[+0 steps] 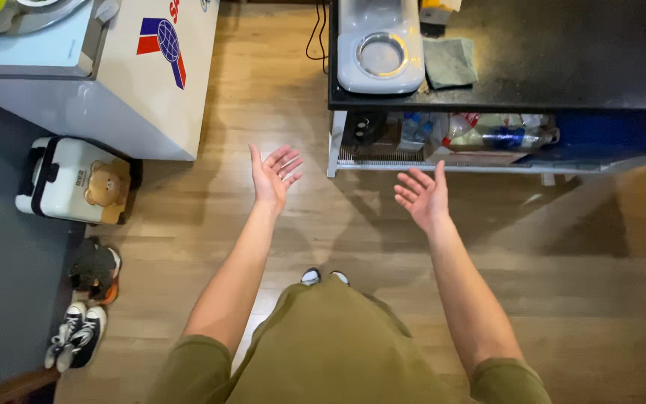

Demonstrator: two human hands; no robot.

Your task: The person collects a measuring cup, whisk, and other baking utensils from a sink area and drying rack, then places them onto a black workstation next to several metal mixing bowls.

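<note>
Both hands (274,176) (422,196) empty (over open floor (577,299)).

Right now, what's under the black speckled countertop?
Under the black speckled countertop: a white wire shelf with clear plastic bottles and a dark item. Farther back is in shadow. Both open hands, left and right, hold nothing.

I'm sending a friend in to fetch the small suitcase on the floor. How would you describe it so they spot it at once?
Start at the big white chest freezer on the left. On the floor against its front lies a small white hard-shell suitcase with black trim. Unlike the dark shoes nearby, it has a brown teddy-bear figure on its side.
</note>
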